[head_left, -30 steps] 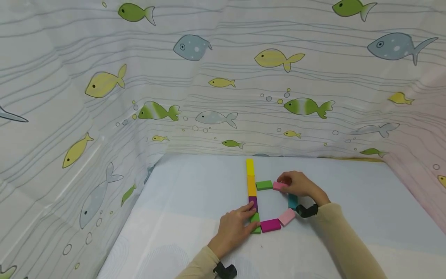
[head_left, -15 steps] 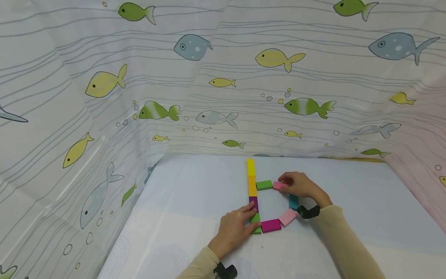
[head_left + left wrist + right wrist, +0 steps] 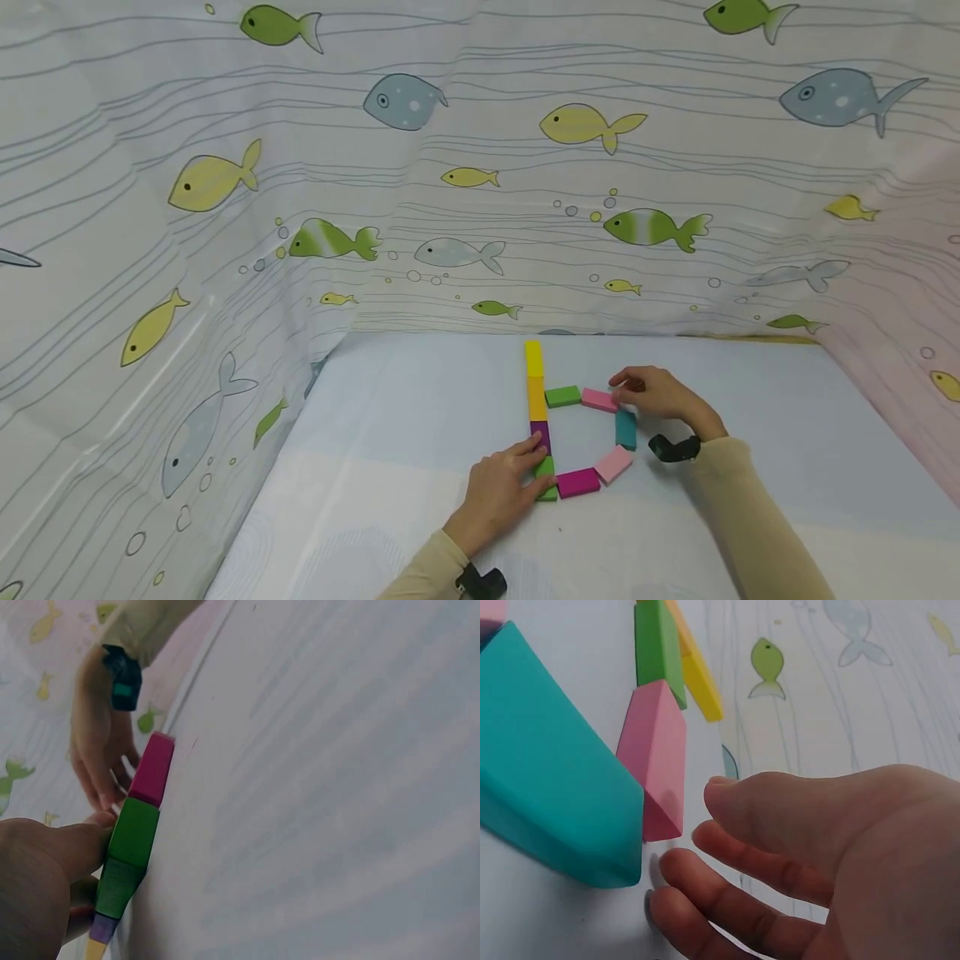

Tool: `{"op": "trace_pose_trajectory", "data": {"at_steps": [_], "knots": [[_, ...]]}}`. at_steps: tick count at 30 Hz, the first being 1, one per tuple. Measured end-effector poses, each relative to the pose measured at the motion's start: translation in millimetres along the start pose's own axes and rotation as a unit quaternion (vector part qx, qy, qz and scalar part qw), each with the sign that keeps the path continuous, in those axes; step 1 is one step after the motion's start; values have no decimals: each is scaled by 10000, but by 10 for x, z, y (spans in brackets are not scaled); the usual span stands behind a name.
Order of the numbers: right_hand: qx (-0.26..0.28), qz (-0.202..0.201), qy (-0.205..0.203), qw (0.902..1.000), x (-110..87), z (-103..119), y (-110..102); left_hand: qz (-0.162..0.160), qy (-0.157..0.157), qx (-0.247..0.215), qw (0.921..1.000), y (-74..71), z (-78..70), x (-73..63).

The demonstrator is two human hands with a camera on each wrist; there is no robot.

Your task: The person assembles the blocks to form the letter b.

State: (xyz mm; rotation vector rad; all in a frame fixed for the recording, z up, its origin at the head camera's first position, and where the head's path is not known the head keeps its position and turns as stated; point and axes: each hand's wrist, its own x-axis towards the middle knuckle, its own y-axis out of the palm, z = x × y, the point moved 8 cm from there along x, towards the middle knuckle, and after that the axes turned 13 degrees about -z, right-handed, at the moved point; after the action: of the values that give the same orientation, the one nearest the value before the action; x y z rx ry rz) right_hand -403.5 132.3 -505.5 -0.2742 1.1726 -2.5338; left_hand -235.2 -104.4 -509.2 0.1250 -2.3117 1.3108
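Coloured blocks lie on the table in the shape of a letter p or D with a tall stem. The stem runs from a yellow block [image 3: 533, 357] through an orange-yellow block [image 3: 537, 400] and a purple block [image 3: 541, 433] to a green block [image 3: 545, 467]. My left hand [image 3: 491, 498] rests its fingertips on the purple and green blocks. The loop holds a magenta block [image 3: 578, 483], a light pink block [image 3: 614, 464], a teal block [image 3: 626, 429], an upper pink block [image 3: 598, 400] and another green block [image 3: 563, 397]. Beside the upper pink block, my right hand [image 3: 832, 855] holds nothing, fingers loosely bent.
A pale cloth [image 3: 420, 400] covers the table. Behind it and at the left hangs a curtain [image 3: 337, 192] printed with fish. Each wrist wears a black camera band [image 3: 673, 448].
My right hand has let go of the upper pink block and moved slightly right, away from it. The left hand stays on the stem. The head view has shifted a little.
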Motion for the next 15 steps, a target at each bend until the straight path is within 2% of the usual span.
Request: {"op": "trace_pose_trajectory", "data": {"at_steps": [10, 15], "knots": [[382, 707, -64, 9967, -79, -65, -55, -59, 50, -3, 10000, 7, -10, 11], [480, 794, 120, 9956, -87, -108, -38, -67, 46, -42, 10000, -8, -18, 3]]}}
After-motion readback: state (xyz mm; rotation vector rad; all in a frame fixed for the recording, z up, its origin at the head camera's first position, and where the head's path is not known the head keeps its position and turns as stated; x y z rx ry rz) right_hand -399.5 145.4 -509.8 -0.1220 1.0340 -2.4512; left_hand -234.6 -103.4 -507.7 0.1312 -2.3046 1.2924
